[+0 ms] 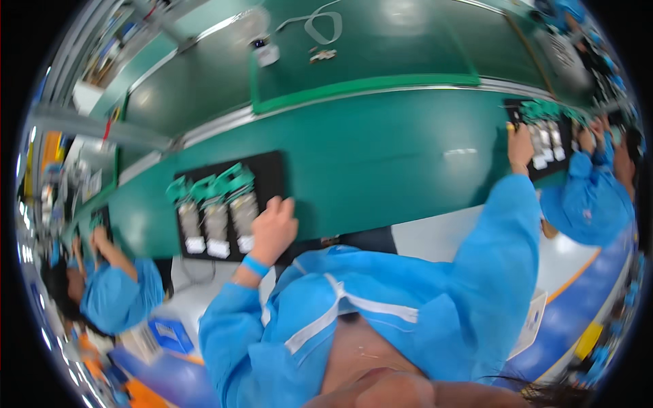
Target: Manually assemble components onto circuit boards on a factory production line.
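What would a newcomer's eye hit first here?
Probably the black tray left of centre on the green worktop, carrying three silvery pieces with green tops, the left hand at its right edge. Then the right hand, far right beside a second black tray.

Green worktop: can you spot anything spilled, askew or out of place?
Nothing looks plainly spilled or damaged. One odd spot: beyond the green strip, a loose pale strap lies untidily looped near small loose pieces, unlike the three items lined up on the black tray by the left hand.
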A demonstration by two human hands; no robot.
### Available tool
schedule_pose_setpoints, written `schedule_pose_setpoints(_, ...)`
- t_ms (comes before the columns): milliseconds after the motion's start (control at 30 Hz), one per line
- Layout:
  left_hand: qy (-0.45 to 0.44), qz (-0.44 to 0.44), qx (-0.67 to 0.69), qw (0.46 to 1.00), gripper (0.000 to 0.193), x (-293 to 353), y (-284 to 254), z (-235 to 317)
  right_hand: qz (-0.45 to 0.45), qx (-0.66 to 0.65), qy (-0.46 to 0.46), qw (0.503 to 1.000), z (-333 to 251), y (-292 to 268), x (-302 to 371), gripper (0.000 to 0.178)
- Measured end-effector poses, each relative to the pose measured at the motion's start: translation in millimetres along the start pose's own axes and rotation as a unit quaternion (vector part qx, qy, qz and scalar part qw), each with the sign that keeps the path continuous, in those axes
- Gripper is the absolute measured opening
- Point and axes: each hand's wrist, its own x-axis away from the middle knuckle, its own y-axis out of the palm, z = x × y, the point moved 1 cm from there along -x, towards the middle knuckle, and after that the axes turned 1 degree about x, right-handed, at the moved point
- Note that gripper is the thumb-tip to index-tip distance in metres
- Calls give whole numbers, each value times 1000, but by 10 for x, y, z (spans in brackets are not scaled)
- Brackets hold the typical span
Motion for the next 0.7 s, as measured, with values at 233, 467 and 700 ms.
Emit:
schedule_pose_setpoints(233,22,63,104,992,25,-174,-210,169,-278,-483,-78,826,-2511,-1838,1229,17)
schedule_pose_setpoints(467,-131,134,124,974,49,70,-305,-333,-354,-530,-184,748,-3605,-2566,1653,18)
schedule_pose_setpoints(700,-175,134,101,970,71,100,-201,-512,-272,-466,-270,797,-4361,-2557,1864,12)
